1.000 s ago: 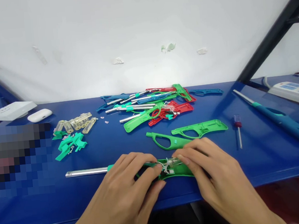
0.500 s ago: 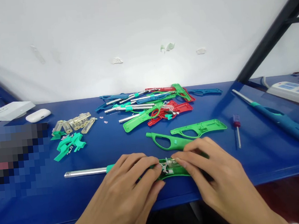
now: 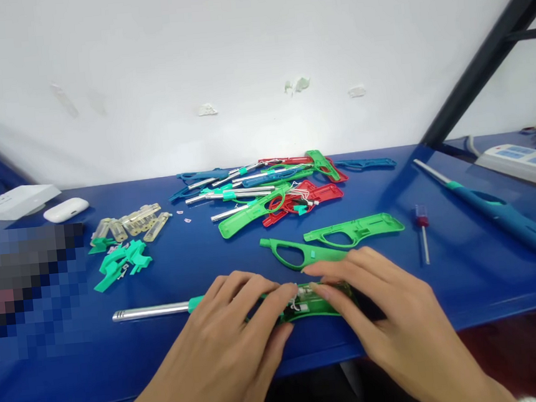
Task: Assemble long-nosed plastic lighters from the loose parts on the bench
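Observation:
An opened green utility lighter (image 3: 322, 309) lies along the table's front edge, its metal tube (image 3: 150, 311) pointing left. White wire and a small black part show inside its shell. My left hand (image 3: 239, 328) is closed round the lighter's middle, fingertips at the white wire. My right hand (image 3: 393, 315) is closed at the handle end, thumb and forefinger on a clear fuel tank (image 3: 308, 290) inside the shell. Fingers hide part of the tank. Just behind the right hand lie a green shell half (image 3: 296, 255) and another green shell half (image 3: 364, 227).
Lighter parts in green, red and blue form a pile (image 3: 267, 191) at the back. Clear tanks (image 3: 133, 222) and teal pieces (image 3: 123, 263) lie left, near a white case (image 3: 66, 210). Rightward are a screwdriver (image 3: 423, 228), a blue lighter (image 3: 498, 209) and a power strip (image 3: 527, 162).
My left forefinger has shifted right over the white wire. The clear tank appears to sit lower in the shell under my right fingers. The view has shifted slightly.

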Demonstrator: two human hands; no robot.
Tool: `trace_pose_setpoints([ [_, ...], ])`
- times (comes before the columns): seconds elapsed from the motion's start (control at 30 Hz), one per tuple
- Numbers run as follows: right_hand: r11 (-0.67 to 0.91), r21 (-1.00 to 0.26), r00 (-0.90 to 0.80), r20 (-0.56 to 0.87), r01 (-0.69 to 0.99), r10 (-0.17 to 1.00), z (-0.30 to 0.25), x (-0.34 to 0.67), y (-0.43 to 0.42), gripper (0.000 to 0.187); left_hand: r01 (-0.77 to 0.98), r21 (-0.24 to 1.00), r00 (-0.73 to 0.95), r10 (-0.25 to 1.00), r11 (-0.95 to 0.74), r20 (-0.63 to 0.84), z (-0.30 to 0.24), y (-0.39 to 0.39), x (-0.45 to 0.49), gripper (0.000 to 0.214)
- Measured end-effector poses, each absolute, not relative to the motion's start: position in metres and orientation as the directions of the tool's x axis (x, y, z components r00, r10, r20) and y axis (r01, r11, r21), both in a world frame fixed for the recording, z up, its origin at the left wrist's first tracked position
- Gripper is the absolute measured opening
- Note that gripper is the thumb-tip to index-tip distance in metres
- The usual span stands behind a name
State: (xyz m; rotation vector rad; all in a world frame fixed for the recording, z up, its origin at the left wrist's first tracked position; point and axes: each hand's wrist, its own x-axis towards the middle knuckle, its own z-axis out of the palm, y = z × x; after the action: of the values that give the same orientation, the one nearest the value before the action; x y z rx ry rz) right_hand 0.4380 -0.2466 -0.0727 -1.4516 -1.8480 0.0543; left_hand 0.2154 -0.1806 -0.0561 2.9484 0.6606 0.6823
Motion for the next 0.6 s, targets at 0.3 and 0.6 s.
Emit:
trace_pose_setpoints([
  [0.3,0.333,-0.469,-0.057,0.509,0.818,0.859,-0.0702,0.4381,-0.2467,0.019,0.389,0.144,0.820,0.413,-0.910,0.396,-0.0546,-0.1800,0.2138,0.026],
  [0.6,0.339,-0.451,-0.060,0.528,0.826,0.847,-0.0715,0.4370,-0.2472,0.018,0.347,0.036,0.839,0.328,-0.937,0.435,-0.0535,-0.1797,0.2179,0.028],
])
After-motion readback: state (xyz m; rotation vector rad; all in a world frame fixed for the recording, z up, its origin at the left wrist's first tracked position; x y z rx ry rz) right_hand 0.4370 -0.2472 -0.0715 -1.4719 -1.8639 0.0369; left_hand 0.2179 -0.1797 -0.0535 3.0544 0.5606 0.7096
